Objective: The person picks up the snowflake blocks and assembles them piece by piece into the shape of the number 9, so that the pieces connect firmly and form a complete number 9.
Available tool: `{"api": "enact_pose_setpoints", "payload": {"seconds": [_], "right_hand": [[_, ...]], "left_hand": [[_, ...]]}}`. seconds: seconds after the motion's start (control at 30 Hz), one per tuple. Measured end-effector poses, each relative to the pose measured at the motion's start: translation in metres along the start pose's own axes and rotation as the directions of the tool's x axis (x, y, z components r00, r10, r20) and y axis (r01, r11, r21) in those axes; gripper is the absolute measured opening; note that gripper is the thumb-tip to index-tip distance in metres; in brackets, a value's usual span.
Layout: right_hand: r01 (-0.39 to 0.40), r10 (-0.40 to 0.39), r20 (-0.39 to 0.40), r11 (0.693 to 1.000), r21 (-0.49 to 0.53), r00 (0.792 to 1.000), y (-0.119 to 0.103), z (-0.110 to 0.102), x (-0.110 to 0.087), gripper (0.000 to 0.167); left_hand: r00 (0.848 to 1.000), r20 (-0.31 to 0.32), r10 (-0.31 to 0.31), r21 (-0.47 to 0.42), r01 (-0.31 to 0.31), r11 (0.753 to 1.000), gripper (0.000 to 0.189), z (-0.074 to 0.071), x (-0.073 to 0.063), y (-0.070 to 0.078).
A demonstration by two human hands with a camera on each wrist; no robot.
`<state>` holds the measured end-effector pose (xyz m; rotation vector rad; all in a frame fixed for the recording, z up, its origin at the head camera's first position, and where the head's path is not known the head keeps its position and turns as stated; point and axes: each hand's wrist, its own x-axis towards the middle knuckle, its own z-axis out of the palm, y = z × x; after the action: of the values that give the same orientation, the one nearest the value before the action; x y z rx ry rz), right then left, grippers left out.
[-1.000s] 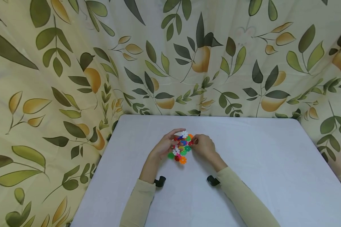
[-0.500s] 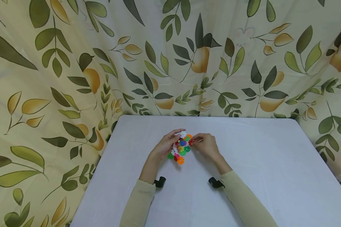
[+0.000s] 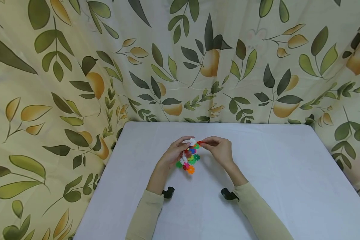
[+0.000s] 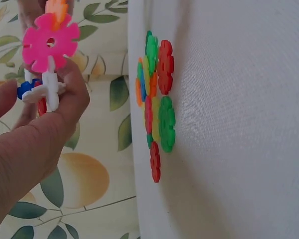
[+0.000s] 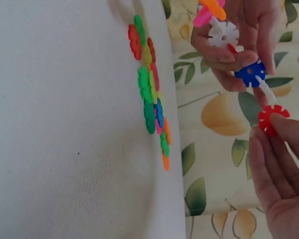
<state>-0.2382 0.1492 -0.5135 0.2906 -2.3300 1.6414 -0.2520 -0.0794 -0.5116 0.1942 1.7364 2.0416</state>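
Observation:
My left hand (image 3: 174, 152) grips a small chain of linked plastic snowflake discs above the table. In the left wrist view a pink disc (image 4: 50, 42) stands at the chain's top, over crossed white discs (image 4: 51, 90). The right wrist view shows a blue disc (image 5: 250, 73) in the chain with a white disc (image 5: 267, 90) slotted edge-on into it. My right hand (image 3: 220, 150) pinches a red snowflake disc (image 5: 273, 119) between thumb and fingers. That red disc's notched rim is right at the free end of the edge-on white disc.
Several loose snowflake discs lie in a flat cluster on the white table (image 3: 258, 160), among them a green disc (image 4: 167, 124) and an orange disc (image 3: 191, 170). A leaf-patterned curtain (image 3: 156, 60) hangs behind and left of the table.
My right hand has moved up and away from the loose discs with the red disc, to the chain. My left hand keeps its grip on the chain, nearly still.

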Motion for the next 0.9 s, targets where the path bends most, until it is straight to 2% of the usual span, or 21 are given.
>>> {"api": "enact_pose_setpoints", "payload": {"seconds": [0.37,0.67,0.9], "right_hand": [[0.084,-0.082,-0.023,0.987,0.134,0.996,-0.0007,0.001,-0.0035,0.011],[0.136,-0.131,-0.046,0.98,0.145,0.99,-0.0032,0.0018,-0.0038,0.011],[0.147,-0.142,-0.046,0.977,0.155,0.989,-0.0044,0.0033,-0.004,0.011]], "left_hand": [[1.0,0.01,-0.002,-0.023,0.003,1.0,0.039,0.0023,0.0002,0.0001],[1.0,0.009,-0.006,-0.047,0.007,0.999,0.041,0.0032,0.0001,0.0001],[1.0,-0.022,-0.001,-0.03,0.0,1.0,0.034,0.0051,0.0013,-0.0026]]}}
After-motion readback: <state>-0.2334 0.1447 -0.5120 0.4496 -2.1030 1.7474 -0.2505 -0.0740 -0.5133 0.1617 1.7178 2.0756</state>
